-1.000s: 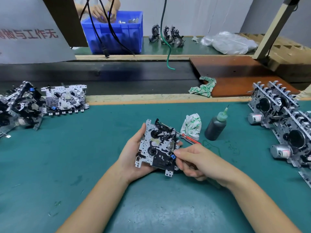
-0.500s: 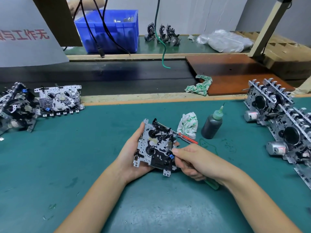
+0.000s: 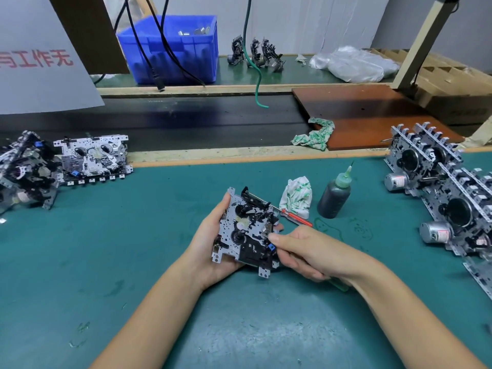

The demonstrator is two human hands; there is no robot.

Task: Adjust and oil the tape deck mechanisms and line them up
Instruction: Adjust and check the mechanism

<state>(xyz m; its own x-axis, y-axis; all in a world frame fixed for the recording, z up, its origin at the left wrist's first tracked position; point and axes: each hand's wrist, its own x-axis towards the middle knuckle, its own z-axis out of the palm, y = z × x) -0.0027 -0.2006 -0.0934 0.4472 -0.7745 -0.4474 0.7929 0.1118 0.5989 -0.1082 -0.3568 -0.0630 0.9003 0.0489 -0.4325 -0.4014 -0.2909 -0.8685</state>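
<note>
Two bare hands work over a green mat (image 3: 133,262), nearest the camera. The left hand (image 3: 213,246) cradles a tape deck mechanism (image 3: 246,230) from beneath and from its left edge, thumb on the upper left corner and fingertips showing past the right edge, so the plate is tilted, face up, above the mat. The right hand (image 3: 306,251) is closed around a green-handled tool (image 3: 339,284), whose end sticks out behind the palm; thumb and forefinger pinch close to the mechanism's right edge, beside a small blue part (image 3: 271,246), and the tool's tip is hidden there. Just beyond the mechanism a red screwdriver (image 3: 295,218) lies on the mat, its shaft running behind the plate's top edge. Beside it sits a crumpled white-and-green rag (image 3: 296,197), and right of that a dark oil bottle (image 3: 334,199) with a green nozzle stands upright. Along the right edge a row of mechanisms (image 3: 436,187) stands on edge, silver motors facing left. At far left one mechanism (image 3: 93,157) lies flat by a loose pile of others (image 3: 24,169). Past the mat's wooden edge runs a dark belt (image 3: 186,123), with a second rag (image 3: 314,134) at the lip of a brown board (image 3: 372,113). Farthest back, a blue bin (image 3: 173,46), three more upright mechanisms (image 3: 255,53) and a clear plastic bag (image 3: 354,65) sit on the rear bench.
</note>
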